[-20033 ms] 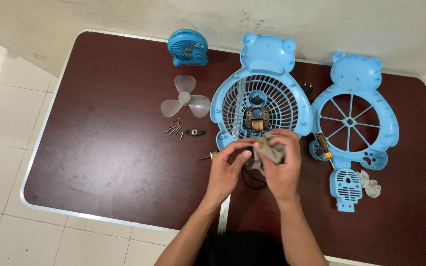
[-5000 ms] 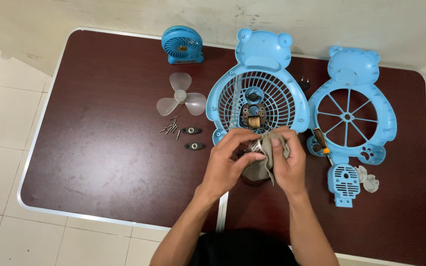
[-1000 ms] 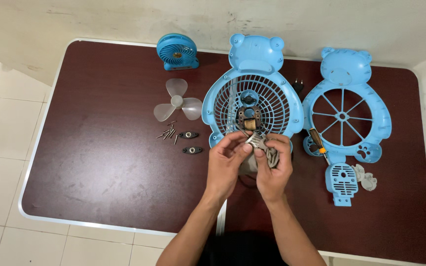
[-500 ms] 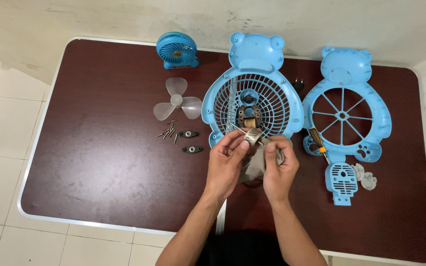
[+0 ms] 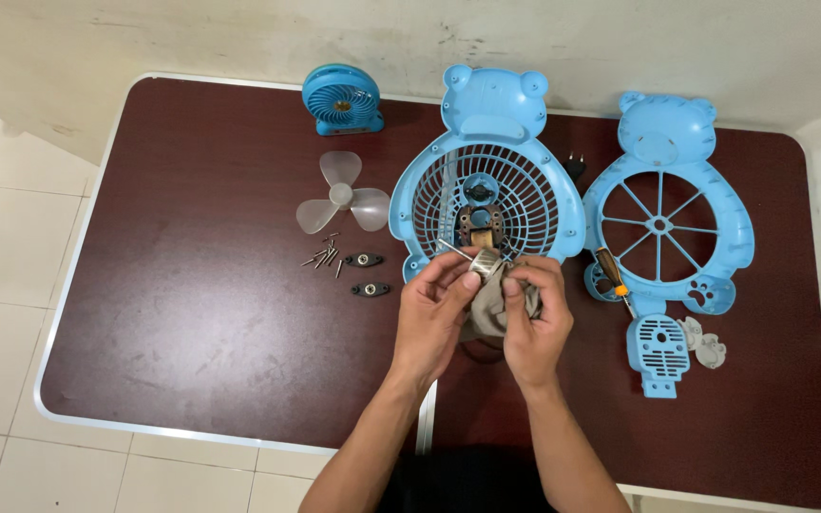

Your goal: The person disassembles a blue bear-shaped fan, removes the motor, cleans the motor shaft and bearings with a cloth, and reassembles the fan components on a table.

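My left hand (image 5: 434, 318) and my right hand (image 5: 532, 318) meet just in front of the blue bear-shaped fan housing (image 5: 425, 204). Between the fingertips they hold a small metal motor rotor (image 5: 483, 263) with a thin shaft sticking out to the left. A greyish cloth (image 5: 492, 309) is bunched under the rotor, mostly gripped by my right hand. The copper-wound motor stator (image 5: 475, 220) sits inside the housing's grille, just beyond my fingers.
A second blue bear-shaped grille (image 5: 667, 218) lies at the right, with a small vented blue cover (image 5: 658, 348) and a screwdriver (image 5: 610, 275) by it. A clear three-blade propeller (image 5: 342, 201), loose screws (image 5: 325, 256), two black brackets (image 5: 365, 274) and a small blue fan (image 5: 340, 99) lie to the left on the dark brown table (image 5: 192, 313).
My right hand has come back in to the rotor and cloth after being slightly apart half a second ago. The rest of the parts have not moved.
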